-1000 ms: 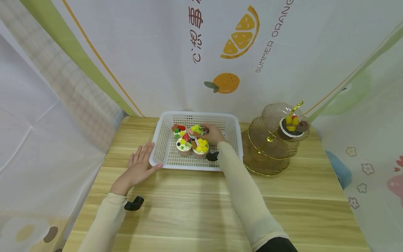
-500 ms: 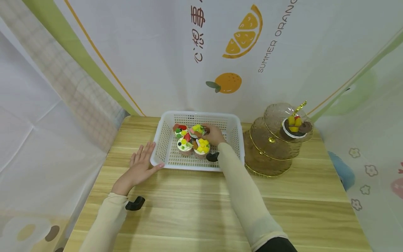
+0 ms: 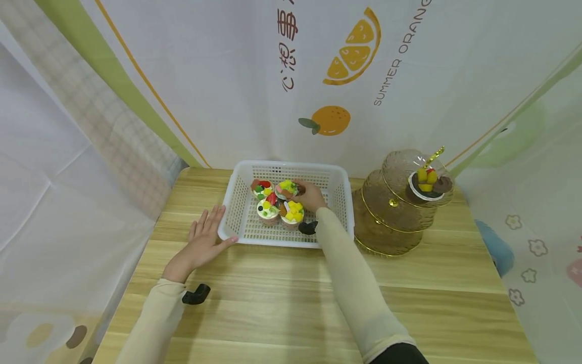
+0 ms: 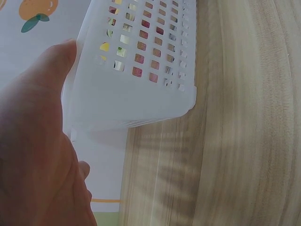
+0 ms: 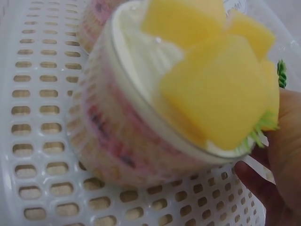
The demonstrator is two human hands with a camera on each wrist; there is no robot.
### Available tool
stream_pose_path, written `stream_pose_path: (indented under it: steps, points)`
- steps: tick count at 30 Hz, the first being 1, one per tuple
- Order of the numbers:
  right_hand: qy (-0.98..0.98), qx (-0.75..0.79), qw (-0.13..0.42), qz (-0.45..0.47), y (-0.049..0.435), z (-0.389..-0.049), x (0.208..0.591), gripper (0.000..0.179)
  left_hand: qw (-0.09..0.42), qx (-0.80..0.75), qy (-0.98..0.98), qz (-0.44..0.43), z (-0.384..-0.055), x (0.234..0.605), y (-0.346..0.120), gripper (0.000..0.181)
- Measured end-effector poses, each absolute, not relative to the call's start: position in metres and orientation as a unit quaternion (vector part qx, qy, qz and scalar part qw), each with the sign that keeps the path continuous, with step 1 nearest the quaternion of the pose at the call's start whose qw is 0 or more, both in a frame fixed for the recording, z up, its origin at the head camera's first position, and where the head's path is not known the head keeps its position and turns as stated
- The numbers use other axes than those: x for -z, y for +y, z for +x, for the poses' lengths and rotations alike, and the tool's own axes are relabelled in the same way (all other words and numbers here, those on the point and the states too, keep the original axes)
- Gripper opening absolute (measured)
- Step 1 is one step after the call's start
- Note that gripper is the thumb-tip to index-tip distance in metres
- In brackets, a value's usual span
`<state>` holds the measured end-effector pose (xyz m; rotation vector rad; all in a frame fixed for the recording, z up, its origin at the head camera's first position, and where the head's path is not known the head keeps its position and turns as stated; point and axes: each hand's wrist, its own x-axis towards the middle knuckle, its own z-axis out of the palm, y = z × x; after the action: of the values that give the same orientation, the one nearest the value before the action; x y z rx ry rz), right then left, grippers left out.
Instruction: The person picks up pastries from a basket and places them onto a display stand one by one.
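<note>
A white plastic basket [image 3: 254, 237] holds several dessert cups. My left hand [image 3: 200, 247] lies with straight fingers along the basket's left end, its thumb at the front left corner; the left wrist view shows the thumb [image 4: 61, 61] against the rim. My right hand [image 3: 312, 196] reaches into the basket and grips the back right dessert cup [image 3: 286, 188], topped with yellow and green pieces; its fingertips are partly hidden. Nearer to me stand a cup with yellow cubes [image 3: 293, 212], large in the right wrist view, and a white-topped cup [image 3: 267, 210]. A red-and-green-topped cup [image 3: 262, 189] is behind.
Right of the basket stands a tiered, gold-rimmed clear stand [image 3: 386, 237]. On its top tier sits a dark dessert cup [image 3: 425, 187] with yellow fruit. A printed cloth [image 3: 254, 101] hangs behind the wooden table [image 3: 263, 298].
The head view has shifted slightly, so everything sits a little further right in it. Both hands keep their places at the basket, and the cups have not visibly moved.
</note>
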<state>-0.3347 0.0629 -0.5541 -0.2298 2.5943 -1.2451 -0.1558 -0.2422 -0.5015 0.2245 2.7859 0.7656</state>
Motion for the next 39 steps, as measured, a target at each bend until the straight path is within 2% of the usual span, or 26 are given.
stream_pose_path:
  steps: [8, 23, 32, 39]
  points:
    - [0.869, 0.473, 0.133, -0.063, 0.075, -0.340, 0.551, 0.072, 0.109, -0.274, 0.952, 0.079, -0.156, 0.504, -0.242, 0.094]
    - [0.859, 0.497, 0.070, -0.102, 0.076, -0.314, 0.502, 0.072, 0.114, -0.272, 0.952, 0.083, -0.157, 0.506, -0.244, 0.096]
    - [0.857, 0.505, 0.028, -0.103, 0.089, -0.275, 0.465, 0.070, 0.119, -0.270, 0.952, 0.083, -0.160, 0.510, -0.246, 0.095]
    - [0.862, 0.495, -0.004, -0.114, 0.125, -0.233, 0.438, 0.069, 0.111, -0.273, 0.952, 0.085, -0.158, 0.509, -0.245, 0.095]
